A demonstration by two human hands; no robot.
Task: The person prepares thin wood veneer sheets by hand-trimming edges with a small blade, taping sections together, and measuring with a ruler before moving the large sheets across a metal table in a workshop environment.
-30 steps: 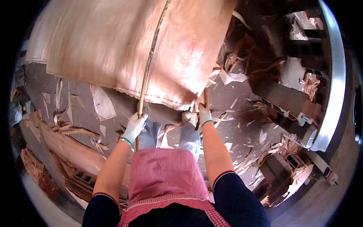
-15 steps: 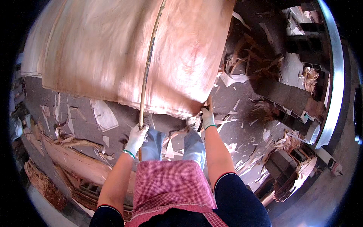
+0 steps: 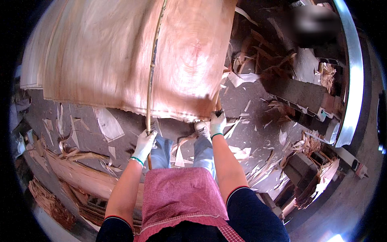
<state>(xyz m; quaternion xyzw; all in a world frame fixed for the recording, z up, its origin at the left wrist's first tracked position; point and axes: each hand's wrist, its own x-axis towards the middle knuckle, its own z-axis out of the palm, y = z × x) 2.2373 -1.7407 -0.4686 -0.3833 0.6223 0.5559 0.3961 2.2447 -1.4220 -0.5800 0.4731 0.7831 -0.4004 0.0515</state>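
A wide, thin sheet of wood veneer [image 3: 193,76] stretches away in front of me, its ragged near edge just beyond my shoes. Across its top runs a long, thin bamboo pole [image 3: 151,66]. My left hand [image 3: 145,146], in a white glove with a green cuff, is closed around the near end of this pole. At the sheet's near right corner, my right hand [image 3: 218,121], gloved the same way, is closed on a second thin pole [image 3: 218,104]. Most of that pole is hidden by the sheet.
More veneer sheets [image 3: 32,76] lie at the far left. Veneer scraps [image 3: 108,123] litter the floor around my feet. Concrete blocks [image 3: 300,90] and a curved metal rail [image 3: 354,72] stand to the right. A long wooden piece [image 3: 86,171] lies at the lower left.
The veneer sheet, both poles and my right hand sit slightly further left in view, along with the floor and blocks. Both hands keep their grip.
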